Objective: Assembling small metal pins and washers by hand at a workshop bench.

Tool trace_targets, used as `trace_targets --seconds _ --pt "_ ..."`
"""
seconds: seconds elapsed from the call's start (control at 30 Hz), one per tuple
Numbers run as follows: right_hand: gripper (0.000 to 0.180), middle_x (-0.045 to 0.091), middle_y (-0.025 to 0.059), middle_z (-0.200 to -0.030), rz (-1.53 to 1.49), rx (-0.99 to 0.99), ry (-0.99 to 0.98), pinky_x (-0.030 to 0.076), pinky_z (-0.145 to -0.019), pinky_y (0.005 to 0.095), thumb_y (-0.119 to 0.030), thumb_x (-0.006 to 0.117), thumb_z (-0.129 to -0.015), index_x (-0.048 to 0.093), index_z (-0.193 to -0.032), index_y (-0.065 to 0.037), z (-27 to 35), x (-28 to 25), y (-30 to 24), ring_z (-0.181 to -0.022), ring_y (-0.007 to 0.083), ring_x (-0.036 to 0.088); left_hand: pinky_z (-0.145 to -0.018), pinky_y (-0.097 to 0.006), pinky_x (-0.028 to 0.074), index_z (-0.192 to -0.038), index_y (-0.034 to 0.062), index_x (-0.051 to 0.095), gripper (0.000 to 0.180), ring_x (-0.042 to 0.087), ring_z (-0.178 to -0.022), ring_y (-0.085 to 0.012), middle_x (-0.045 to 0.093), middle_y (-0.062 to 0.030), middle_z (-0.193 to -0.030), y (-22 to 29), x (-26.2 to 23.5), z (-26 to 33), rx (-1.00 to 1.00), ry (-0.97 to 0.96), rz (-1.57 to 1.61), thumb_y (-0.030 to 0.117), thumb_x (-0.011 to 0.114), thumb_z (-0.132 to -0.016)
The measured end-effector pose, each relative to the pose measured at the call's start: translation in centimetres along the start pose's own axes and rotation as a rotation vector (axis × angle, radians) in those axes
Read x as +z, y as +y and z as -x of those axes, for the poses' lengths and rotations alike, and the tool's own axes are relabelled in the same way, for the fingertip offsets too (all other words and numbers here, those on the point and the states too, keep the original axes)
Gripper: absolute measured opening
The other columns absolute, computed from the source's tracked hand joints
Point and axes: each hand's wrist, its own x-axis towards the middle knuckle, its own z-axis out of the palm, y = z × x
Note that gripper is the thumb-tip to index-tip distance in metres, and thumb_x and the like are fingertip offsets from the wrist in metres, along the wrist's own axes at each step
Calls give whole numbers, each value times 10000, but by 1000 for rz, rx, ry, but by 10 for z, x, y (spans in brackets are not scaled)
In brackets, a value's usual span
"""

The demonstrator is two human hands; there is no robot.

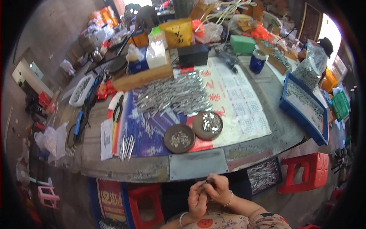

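My left hand (197, 199) and my right hand (219, 189) meet in front of my body, just below the table's near edge. Both have their fingers pinched together at one spot; whatever is between them is too small or hidden to name. Beyond them, two round brown dishes (166, 141) hold small shiny metal parts. Behind the dishes spreads a large heap of thin silvery metal strips (177, 93). A small row of similar strips (127, 147) lies to the left, close to the near edge.
Pliers (118, 110) and a blue-handled tool (79, 122) lie at left, near a white basket (81, 91). A wooden bar (143, 77) borders the heap. At right stand a blue tray (303, 110) of small parts and a red stool (306, 173). A bin of strips (263, 176) sits below the table.
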Motion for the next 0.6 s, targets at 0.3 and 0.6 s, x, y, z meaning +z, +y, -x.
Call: trace_targets --seconds 0.3,0.6 --pt "181 493 146 -615 103 109 42 411 -476 324 -113 557 -857 481 -741 3 -6 4 -8 -509 327 501 -933 -252 403 -1278 -27 374 330 517 -1089 -133 534 -99 -1178 -2 -3 -9 13 -63 37 -14 399 -950" --pt "258 580 77 -752 -53 -6 133 447 -527 225 -68 663 -823 494 -1000 13 0 12 15 -575 103 530 -574 -147 344 -1287 32 346 335 429 -689 -18 549 -11 -946 3 -5 -14 -120 -16 114 94 442 -972"
